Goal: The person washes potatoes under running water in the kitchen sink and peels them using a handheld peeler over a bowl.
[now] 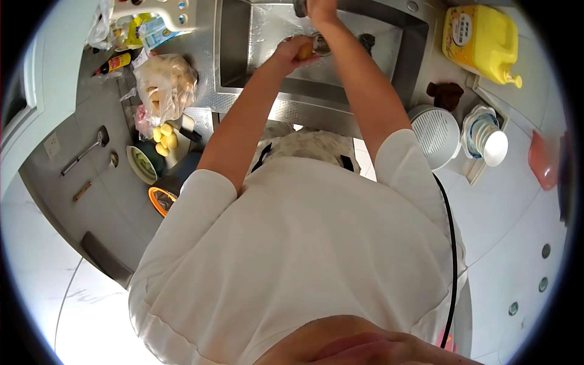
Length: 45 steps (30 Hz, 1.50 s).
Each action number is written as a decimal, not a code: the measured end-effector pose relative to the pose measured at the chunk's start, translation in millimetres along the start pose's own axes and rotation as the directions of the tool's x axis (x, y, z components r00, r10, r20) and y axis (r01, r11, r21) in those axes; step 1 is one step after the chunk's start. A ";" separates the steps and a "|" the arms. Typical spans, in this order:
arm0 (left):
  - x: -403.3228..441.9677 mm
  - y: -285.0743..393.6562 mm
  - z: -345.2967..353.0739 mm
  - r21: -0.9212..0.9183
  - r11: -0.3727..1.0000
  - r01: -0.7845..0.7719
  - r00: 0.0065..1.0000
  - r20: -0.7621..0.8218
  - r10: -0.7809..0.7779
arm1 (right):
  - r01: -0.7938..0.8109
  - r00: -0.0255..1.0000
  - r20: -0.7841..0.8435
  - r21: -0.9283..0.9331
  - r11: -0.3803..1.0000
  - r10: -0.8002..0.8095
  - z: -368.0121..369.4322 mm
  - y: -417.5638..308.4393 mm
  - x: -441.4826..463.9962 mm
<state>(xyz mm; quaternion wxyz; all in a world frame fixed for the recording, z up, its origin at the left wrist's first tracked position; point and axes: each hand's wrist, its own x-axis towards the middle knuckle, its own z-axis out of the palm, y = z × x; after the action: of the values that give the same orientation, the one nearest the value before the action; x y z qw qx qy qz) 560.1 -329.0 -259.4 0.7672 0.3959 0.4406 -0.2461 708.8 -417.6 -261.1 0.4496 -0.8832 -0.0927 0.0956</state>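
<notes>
My left hand (294, 52) is closed around a yellow-brown potato (305, 51) over the steel sink (383, 67). Reaching past it, my right hand (321, 11) is curled at the top edge of the view, against a dark grey faucet (300, 7). The frame cuts off part of that hand's fingers. Beside the potato is the round metal drain (322, 45), partly hidden by my right forearm. A dark crumpled lump (366, 42) lies in the sink to the right.
Left of the sink are a plastic bag of potatoes (164, 85), several peeled potatoes (163, 140), a black-handled knife (191, 130), a green bowl (143, 163) and an orange-rimmed bin (159, 201). To the right are a yellow jug (480, 44), a white colander (435, 137) and stacked bowls (484, 137).
</notes>
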 end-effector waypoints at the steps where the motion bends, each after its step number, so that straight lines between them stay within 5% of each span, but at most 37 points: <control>1: -6.5 1.8 0.6 0.098 0.995 -0.031 0.998 -0.045 0.035 | -0.021 0.999 -0.023 0.104 0.994 0.024 7.2 7.2 6.9; 2: -12.3 3.9 2.4 0.130 0.990 -0.052 0.992 -0.105 0.066 | -0.058 0.996 -0.048 0.367 0.928 0.081 17.4 17.6 16.2; 3: -16.2 5.7 1.8 0.119 0.991 -0.064 0.990 -0.115 0.078 | -0.027 0.986 -0.040 0.920 0.390 0.163 35.8 34.0 34.8; 4: -19.8 6.0 -0.1 0.184 0.970 -0.157 0.976 -0.124 0.182 | 0.016 0.979 -0.006 0.999 -0.046 0.203 47.8 47.9 46.1; 5: -23.8 3.9 -1.9 0.249 0.937 -0.243 0.951 -0.128 0.281 | 0.029 0.978 0.020 0.972 -0.232 0.206 54.8 58.7 49.9; 6: -34.4 6.3 3.8 0.272 0.915 -0.297 0.924 -0.159 0.347 | -0.087 0.994 0.049 0.907 -0.411 -0.102 63.6 85.5 54.2; 7: -41.1 7.4 7.7 0.264 0.917 -0.299 0.922 -0.170 0.349 | -0.043 0.999 0.031 0.913 0.406 0.037 29.7 50.7 26.1; 8: -45.1 10.6 11.6 0.330 0.868 -0.370 0.888 -0.147 0.435 | -0.070 0.991 -0.092 0.301 0.951 0.102 -17.3 3.9 -15.7; 10: -46.1 12.4 12.3 0.421 0.733 -0.534 0.796 -0.042 0.604 | 0.274 0.842 -0.520 0.186 0.944 -0.142 -21.2 -11.5 -56.3; 11: -37.4 6.5 6.0 0.417 0.734 -0.536 0.795 -0.045 0.606 | 0.286 0.831 -0.542 0.217 0.933 -0.129 -20.2 -7.4 -77.3; 13: -10.5 -5.8 -11.0 0.831 -0.054 -0.553 0.354 0.293 0.888 | 0.178 0.875 -0.481 0.226 0.958 -0.049 -13.2 18.9 -124.1; 14: -5.3 -8.1 -15.7 0.957 0.029 -0.287 0.690 0.186 0.700 | 0.061 0.921 -0.390 0.184 0.981 0.016 -8.2 36.1 -149.0; 15: -0.6 -13.2 -22.4 0.956 0.035 -0.292 0.696 0.188 0.693 | -0.131 0.989 -0.092 -0.132 0.983 0.119 17.7 103.2 -171.1; 16: 5.3 -18.4 -30.2 0.984 0.004 -0.176 0.828 0.146 0.542 | -0.084 0.954 0.215 -0.482 0.872 0.210 42.9 168.4 -192.7; 18: 24.0 -13.9 -42.6 0.990 -0.140 0.025 0.976 0.006 0.216 | -0.171 0.922 0.232 -0.473 0.864 0.309 23.7 166.8 -209.8; 20: 19.4 -4.6 -41.2 0.997 -0.073 0.040 0.960 -0.018 0.279 | -0.277 0.879 0.242 -0.445 0.852 0.412 8.7 148.1 -218.4; 21: -0.1 -3.2 -34.2 0.994 0.093 -0.062 0.869 0.008 0.495 | -0.335 0.911 0.128 -0.325 0.884 0.392 -7.6 128.5 -212.2; 22: -16.1 -0.5 -26.1 0.973 0.098 -0.210 0.737 0.092 0.670 | -0.372 0.924 0.009 -0.196 0.907 0.381 -23.0 108.8 -205.9; 23: -28.7 3.0 -14.9 0.973 0.091 -0.212 0.740 0.099 0.666 | -0.380 0.922 0.004 -0.193 0.905 0.388 -35.1 93.0 -200.3; 25: -44.8 6.4 3.6 0.902 0.068 -0.426 0.434 0.138 0.890 | -0.158 0.966 -0.207 0.008 0.987 0.156 -51.2 70.8 -193.5; 27: -13.9 5.9 -12.1 0.886 0.041 -0.462 0.429 0.183 0.884 | -0.228 0.960 -0.154 0.050 0.972 0.233 -43.7 74.8 -192.5; 28: 20.1 10.2 -33.2 0.953 0.284 -0.107 0.925 -0.010 0.381 | -0.298 0.948 -0.094 0.084 0.951 0.305 -37.9 82.1 -192.6; 29: 37.3 8.6 -42.1 0.918 0.228 0.324 0.917 -0.245 -0.315 | -0.301 0.946 -0.100 0.076 0.951 0.307 -19.0 113.3 -200.3; 30: 30.0 2.0 -34.7 0.921 0.232 0.314 0.918 -0.232 -0.321 | -0.340 0.917 0.156 -0.174 0.924 0.366 6.6 163.4 -210.5; 31: 14.8 -1.6 -25.2 0.941 0.243 0.236 0.972 -0.227 -0.064 | -0.291 0.807 0.379 -0.414 0.863 0.454 15.7 190.9 -209.9; 32: 3.4 -0.2 -19.3 0.961 0.228 0.158 0.956 -0.207 0.206 | -0.284 0.815 0.370 -0.415 0.864 0.446 2.6 170.6 -209.9; 33: -2.6 -1.1 -17.2 0.962 0.228 0.149 0.955 -0.200 0.220 | -0.319 0.902 0.222 -0.233 0.919 0.370 -17.9 129.3 -221.1; 34: -8.0 -8.2 -18.9 0.951 0.096 -0.295 0.741 0.164 0.651 | -0.308 0.949 0.061 -0.042 0.950 0.311 -33.6 95.1 -229.3; 35: -13.7 -13.7 -20.7 0.781 -0.214 -0.587 0.250 0.426 0.870 | -0.301 0.951 0.065 -0.040 0.953 0.304 -39.1 79.4 -232.1; 36: -19.7 -14.3 -17.5 0.690 -0.301 -0.659 0.134 0.501 0.855 | -0.286 0.958 0.005 0.105 0.952 0.287 -41.9 66.3 -236.7; 37: -10.3 -10.6 -17.3 0.699 -0.297 -0.651 0.132 0.489 0.863 | -0.255 0.960 -0.050 0.243 0.936 0.275 -42.0 57.1 -240.4; 38: 9.8 -1.3 -18.3 0.937 0.137 -0.320 0.853 0.223 0.471 | -0.242 0.966 -0.034 0.235 0.942 0.256 -37.5 58.8 -244.7; 39: 18.1 3.3 -23.6 0.942 0.215 0.259 0.942 -0.197 -0.272 | -0.254 0.966 0.004 0.165 0.953 0.257 -30.0 69.2 -248.1; 41: 5.7 -8.5 -31.9 0.859 0.451 0.241 0.954 -0.123 -0.275 | -0.214 0.976 0.054 0.078 0.974 0.210 -33.0 75.5 -235.5; 42: 1.0 -18.8 -30.8 0.687 0.719 -0.105 0.994 0.101 0.049 | -0.233 0.972 0.024 0.113 0.966 0.232 -34.1 71.0 -234.2; 43: -9.0 -29.0 -34.6 0.404 0.788 -0.465 0.885 0.200 0.420 | -0.256 0.966 0.004 0.149 0.955 0.258 -34.4 63.9 -236.5; 45: -79.3 -21.0 -37.4 0.271 0.835 -0.479 0.878 0.163 0.450 | -0.187 0.982 0.041 0.161 0.969 0.183 -29.5 52.5 -223.2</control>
<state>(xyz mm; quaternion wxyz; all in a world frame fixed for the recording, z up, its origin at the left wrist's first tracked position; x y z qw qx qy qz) 487.9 -307.8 -209.7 0.7534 0.5920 0.2521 -0.1352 505.0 -526.6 -267.6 0.5089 -0.8466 -0.0076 0.1559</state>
